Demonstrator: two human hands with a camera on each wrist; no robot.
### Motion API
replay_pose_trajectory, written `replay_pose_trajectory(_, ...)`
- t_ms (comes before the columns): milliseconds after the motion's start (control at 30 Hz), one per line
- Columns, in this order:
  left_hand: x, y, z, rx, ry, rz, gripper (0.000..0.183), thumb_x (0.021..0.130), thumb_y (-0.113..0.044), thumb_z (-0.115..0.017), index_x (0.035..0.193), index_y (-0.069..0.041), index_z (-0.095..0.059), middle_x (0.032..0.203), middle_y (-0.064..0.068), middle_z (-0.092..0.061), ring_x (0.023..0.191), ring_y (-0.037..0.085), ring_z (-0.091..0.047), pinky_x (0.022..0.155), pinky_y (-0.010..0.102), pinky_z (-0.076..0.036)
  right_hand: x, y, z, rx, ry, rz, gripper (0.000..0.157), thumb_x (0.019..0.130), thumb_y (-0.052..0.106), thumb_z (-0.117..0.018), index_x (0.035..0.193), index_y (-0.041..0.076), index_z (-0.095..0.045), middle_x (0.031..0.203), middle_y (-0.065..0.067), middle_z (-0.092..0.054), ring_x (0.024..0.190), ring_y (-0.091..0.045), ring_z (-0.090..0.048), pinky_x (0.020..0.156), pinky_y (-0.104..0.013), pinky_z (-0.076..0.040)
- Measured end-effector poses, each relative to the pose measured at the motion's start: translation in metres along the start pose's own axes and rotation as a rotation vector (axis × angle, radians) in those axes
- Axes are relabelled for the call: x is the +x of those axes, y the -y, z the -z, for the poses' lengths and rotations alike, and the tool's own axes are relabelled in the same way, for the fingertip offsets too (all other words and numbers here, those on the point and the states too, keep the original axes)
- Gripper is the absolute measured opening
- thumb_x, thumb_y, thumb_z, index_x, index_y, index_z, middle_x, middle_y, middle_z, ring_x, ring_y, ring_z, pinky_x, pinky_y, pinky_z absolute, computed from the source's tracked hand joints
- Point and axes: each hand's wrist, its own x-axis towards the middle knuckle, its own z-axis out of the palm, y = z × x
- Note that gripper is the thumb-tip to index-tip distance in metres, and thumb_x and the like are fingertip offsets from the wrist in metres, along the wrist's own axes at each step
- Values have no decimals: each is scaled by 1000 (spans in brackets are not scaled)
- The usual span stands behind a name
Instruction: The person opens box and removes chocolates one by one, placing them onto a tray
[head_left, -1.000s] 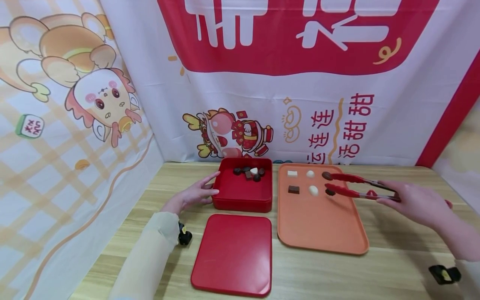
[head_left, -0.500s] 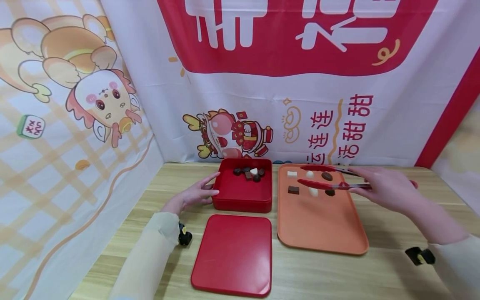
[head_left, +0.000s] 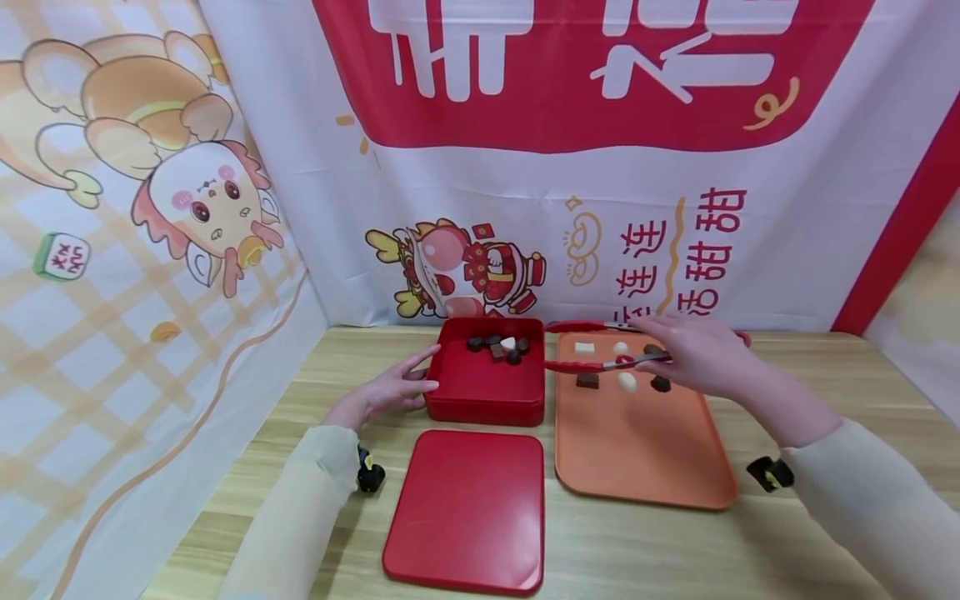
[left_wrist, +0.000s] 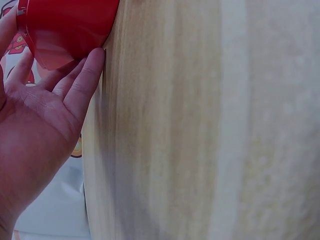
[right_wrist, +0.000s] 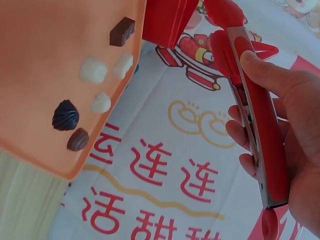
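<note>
My left hand point(head_left: 390, 389) rests its straightened fingers against the left side of a red square box point(head_left: 483, 410); the left wrist view shows the fingertips on the box wall point(left_wrist: 70, 30). Inside the box, several chocolates point(head_left: 513, 357) cluster near the back right. My right hand point(head_left: 697, 354) grips a pair of red-and-steel tongs point(head_left: 577, 366) by the handles. The tongs' red tips are spread apart at the box's right rim, with nothing seen between them. Below them, an orange tray point(head_left: 637, 458) bears two rows of white and dark chocolates point(right_wrist: 65, 115).
A red square lid point(head_left: 465, 508) lies flat in front of the box. The tray stands close to the box's right side on the wooden table point(head_left: 787, 533). A printed cloth point(head_left: 465, 192) hangs right behind the table, and another covers the left side.
My right hand has carried the tongs left, from over the tray's right chocolates to the box's right rim. The left hand, box, lid and chocolates have stayed put.
</note>
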Motion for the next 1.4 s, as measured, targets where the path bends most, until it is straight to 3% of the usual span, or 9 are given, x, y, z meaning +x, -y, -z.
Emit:
replay_pose_trajectory(167, -1, 0, 0, -5, -1, 4, 74, 99, -13, -56, 157, -28, -13, 158, 21, -16, 138, 40, -29, 104, 56, -35, 16, 5, -3, 8, 19, 12, 68, 80, 31, -80, 137, 4, -54, 124, -18, -62, 99, -34, -64, 77, -49, -53)
replay_pose_trajectory(333, 0, 1, 2, -8, -3, 4, 74, 99, -14, -57, 157, -29, -14, 158, 21, -17, 138, 40, -30, 104, 57, -35, 36, 7, -9, 7, 18, 29, 71, 80, 33, -81, 139, 7, -52, 129, -16, -60, 104, -34, -63, 78, -48, -54)
replay_pose_trajectory(500, 0, 2, 2, 2, -8, 8, 74, 98, -15, -58, 157, -31, -15, 158, 21, -18, 138, 39, -31, 103, 56, -36, 55, 13, -19, 28, 28, 52, 71, 80, 35, -80, 140, 7, -52, 132, -16, -58, 116, -34, -57, 87, -50, -51)
replay_pose_trajectory(700, 0, 3, 0, 0, -15, 5, 73, 98, -14, -58, 156, -31, -17, 157, 21, -19, 137, 39, -32, 103, 55, -38, 73, 23, -32, 35, 1, 108, 71, 80, 37, -80, 138, 8, -54, 132, -13, -59, 116, -31, -58, 84, -47, -52)
replay_pose_trajectory(900, 1, 1, -1, -11, -20, 10, 74, 98, -13, -59, 156, -32, -18, 157, 20, -19, 137, 38, -33, 103, 54, -37, 85, 31, -43, 52, 59, 71, 70, 81, 38, -79, 137, 4, -54, 135, -16, -56, 122, -32, -53, 92, -49, -49)
replay_pose_trajectory(1133, 1, 0, -1, -11, -24, 4, 73, 98, -13, -58, 157, -31, -17, 157, 21, -20, 137, 39, -33, 103, 55, -37, 102, 38, -55, 77, 148, 23, 68, 84, 39, -76, 138, 6, -53, 127, -13, -61, 108, -29, -60, 87, -47, -50)
replay_pose_trajectory(1400, -1, 1, -1, -23, -13, 1, 75, 98, -12, -58, 157, -29, -15, 158, 22, -16, 138, 40, -30, 104, 56, -35, 122, 44, -69, 28, 206, 8, 66, 85, 42, -74, 137, 6, -54, 117, -12, -66, 102, -27, -63, 82, -45, -52)
